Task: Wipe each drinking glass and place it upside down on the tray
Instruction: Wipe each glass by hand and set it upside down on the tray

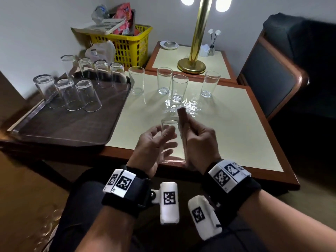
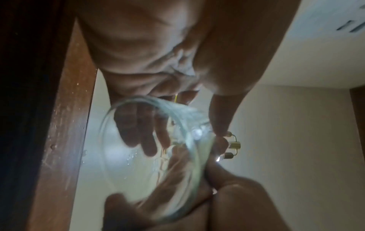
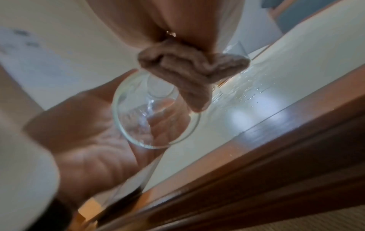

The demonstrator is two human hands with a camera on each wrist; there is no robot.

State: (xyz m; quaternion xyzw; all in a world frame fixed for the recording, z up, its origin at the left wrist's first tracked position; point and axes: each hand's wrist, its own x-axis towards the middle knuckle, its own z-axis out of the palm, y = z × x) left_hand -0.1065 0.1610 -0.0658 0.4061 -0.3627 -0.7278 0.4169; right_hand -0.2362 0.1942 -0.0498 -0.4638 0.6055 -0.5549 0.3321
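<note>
I hold a clear drinking glass [image 1: 171, 142] on its side over the table's near edge, base away from me. My left hand [image 1: 160, 140] grips it, with the fingers [image 2: 138, 134] showing through the wall and the thumb on the other side. My right hand [image 1: 192, 135] pinches a folded brown cloth [image 1: 182, 116] against the glass's right side. In the right wrist view the cloth [image 3: 189, 70] hangs over the glass [image 3: 156, 120]. Several glasses [image 1: 87, 95] stand upside down on the dark tray [image 1: 63, 128] at the left. Several upright glasses [image 1: 164, 80] stand on the table [image 1: 227, 133].
Water drops [image 1: 189, 108] glisten on the table behind the hands. Behind the tray stands a yellow basket [image 1: 127, 44] of packets. A brass lamp [image 1: 194, 51] and a small dish [image 1: 169, 44] are on the side table. An upholstered chair [image 1: 272, 79] stands to the right.
</note>
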